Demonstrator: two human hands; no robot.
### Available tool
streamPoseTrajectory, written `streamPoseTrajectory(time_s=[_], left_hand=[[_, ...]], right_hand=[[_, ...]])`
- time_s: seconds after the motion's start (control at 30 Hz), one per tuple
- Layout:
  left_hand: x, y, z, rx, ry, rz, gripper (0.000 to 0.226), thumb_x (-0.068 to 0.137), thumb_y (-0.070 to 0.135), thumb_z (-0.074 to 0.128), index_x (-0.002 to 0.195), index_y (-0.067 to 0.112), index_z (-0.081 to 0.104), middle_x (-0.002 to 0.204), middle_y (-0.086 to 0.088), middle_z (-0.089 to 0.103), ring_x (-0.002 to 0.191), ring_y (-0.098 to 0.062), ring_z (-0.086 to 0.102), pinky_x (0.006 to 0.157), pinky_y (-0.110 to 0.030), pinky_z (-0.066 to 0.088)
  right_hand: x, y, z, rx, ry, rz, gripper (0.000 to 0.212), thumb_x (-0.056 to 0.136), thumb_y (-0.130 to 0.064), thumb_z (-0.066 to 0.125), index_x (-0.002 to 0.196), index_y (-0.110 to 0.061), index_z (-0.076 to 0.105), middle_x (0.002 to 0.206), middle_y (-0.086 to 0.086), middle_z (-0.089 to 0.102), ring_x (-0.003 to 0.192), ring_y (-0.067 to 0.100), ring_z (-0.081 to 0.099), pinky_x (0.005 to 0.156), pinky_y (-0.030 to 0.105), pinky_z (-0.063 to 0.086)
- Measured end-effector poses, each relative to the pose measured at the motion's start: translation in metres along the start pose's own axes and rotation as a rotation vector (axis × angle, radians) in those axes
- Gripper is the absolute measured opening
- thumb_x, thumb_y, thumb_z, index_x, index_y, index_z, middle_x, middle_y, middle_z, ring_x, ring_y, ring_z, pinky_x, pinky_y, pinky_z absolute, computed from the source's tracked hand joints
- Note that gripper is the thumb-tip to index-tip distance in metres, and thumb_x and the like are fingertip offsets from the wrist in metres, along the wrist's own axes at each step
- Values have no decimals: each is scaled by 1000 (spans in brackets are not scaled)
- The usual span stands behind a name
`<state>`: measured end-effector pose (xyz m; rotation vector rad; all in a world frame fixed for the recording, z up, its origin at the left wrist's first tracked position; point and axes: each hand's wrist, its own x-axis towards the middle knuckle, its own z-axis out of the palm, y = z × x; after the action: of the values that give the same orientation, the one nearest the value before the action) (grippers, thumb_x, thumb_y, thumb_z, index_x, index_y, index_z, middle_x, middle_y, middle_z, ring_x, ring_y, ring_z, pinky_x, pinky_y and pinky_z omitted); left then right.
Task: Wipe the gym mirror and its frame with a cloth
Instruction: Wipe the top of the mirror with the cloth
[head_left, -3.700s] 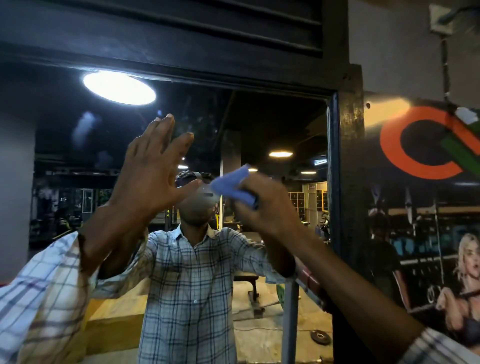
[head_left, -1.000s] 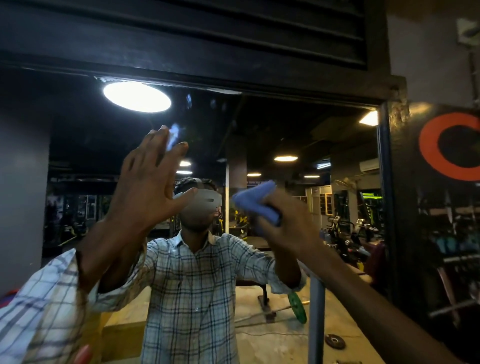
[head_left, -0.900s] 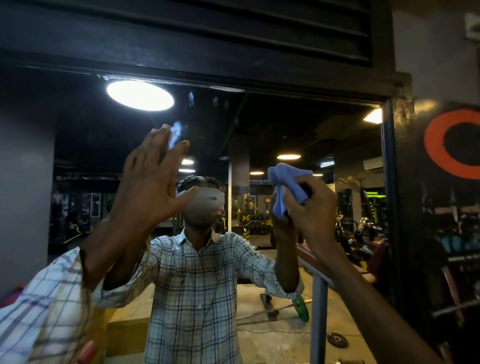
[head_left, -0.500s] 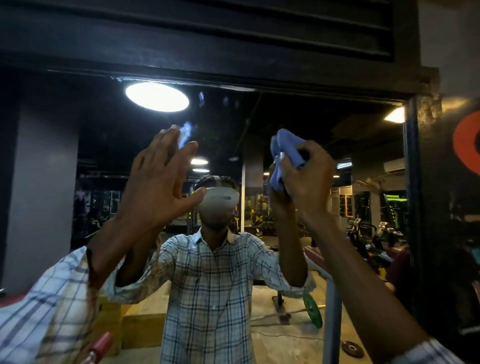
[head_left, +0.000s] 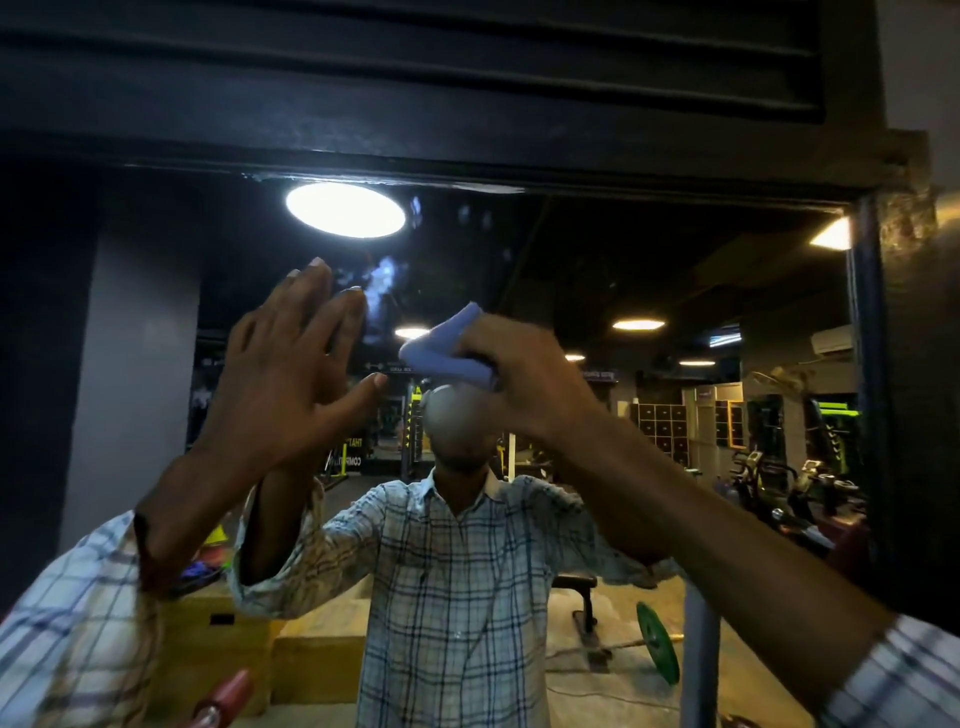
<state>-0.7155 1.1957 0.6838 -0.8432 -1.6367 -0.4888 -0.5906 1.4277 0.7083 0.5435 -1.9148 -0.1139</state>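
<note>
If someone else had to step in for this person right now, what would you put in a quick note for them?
Left hand: open, fingers straight, palm at the mirror.
Right hand: grips the blue cloth, held up at the middle of the glass.
Done: cannot tell how much is already wiped.
Left: pale smudges on the glass just above the cloth, and the frame along the top and right side.

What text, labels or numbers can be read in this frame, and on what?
"THAT" on a dark banner reflected in the mirror; the line below starts "COMP", the rest unreadable.
Small hanging sign in the reflection: too blurred to read.
No text on the cloth or frame.
</note>
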Motion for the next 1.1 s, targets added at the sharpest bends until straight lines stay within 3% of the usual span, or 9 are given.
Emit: streamPoseTrajectory(time_s=[0.17,0.3,0.33,0.4,0.5,0.63,0.83,1.0,1.1], left_hand=[[-2,0,-2,1,1,-8,88,86,72,41,160,26,31,173,-5,10,160,-27,9,121,-59,22],[-3,-1,-3,11,6,-29,89,86,75,39,161,27,30,173,-7,12,159,-29,12,119,-58,24],[-5,-3,-4,12,8,-36,89,86,75,39,161,28,29,173,-6,12,159,-29,12,120,-59,25],[-9,-9,-4,15,6,-40,88,86,74,41,161,29,28,173,-4,10,160,-27,10,120,-58,24],[-11,-18,-5,25,-10,-26,88,87,73,42,162,32,25,174,-3,7,160,-26,7,120,-58,23],[-9,-27,-10,17,-10,-27,89,85,75,42,162,33,25,174,-4,4,160,-28,7,120,-58,22],[-7,-61,-16,41,-9,36,89,87,75,42,163,34,22,174,-4,-2,160,-28,3,121,-57,19],[-7,-87,-21,39,-2,86,90,87,77,42,163,33,24,175,-5,-2,161,-27,2,121,-56,22],[-10,-97,-24,12,2,95,90,88,79,39,163,33,23,175,-4,-3,161,-25,0,122,-54,18]], right_hand=[[21,25,-30,91,464,439,22,93,-15,69,114,-18,64,117,-4,62,89,-2,57,81,19,55],[-3,-6,11,6,-4,-79,20,85,-15,74,103,-12,66,95,-3,62,82,8,55,71,33,52],[-3,-3,7,5,-33,-92,20,84,-14,74,102,-12,66,93,-3,62,81,9,54,71,33,51],[11,11,-11,26,156,86,18,87,-13,72,104,-12,67,99,-2,63,83,10,57,74,29,53],[28,18,-32,54,445,426,23,93,-14,71,115,-16,66,114,-2,64,87,-3,56,76,5,46],[23,-20,6,-69,161,124,18,90,-20,71,107,-18,64,103,-5,60,86,6,57,74,24,52],[75,-6,-21,76,647,544,24,94,-13,70,118,-9,66,109,-7,62,79,-19,56,71,0,44],[92,-32,6,-39,183,136,29,86,-34,63,105,-13,68,101,-7,63,86,4,59,78,21,50],[106,-7,-10,-48,565,368,24,89,-22,73,109,-8,71,101,-4,68,80,-5,61,84,18,54]])
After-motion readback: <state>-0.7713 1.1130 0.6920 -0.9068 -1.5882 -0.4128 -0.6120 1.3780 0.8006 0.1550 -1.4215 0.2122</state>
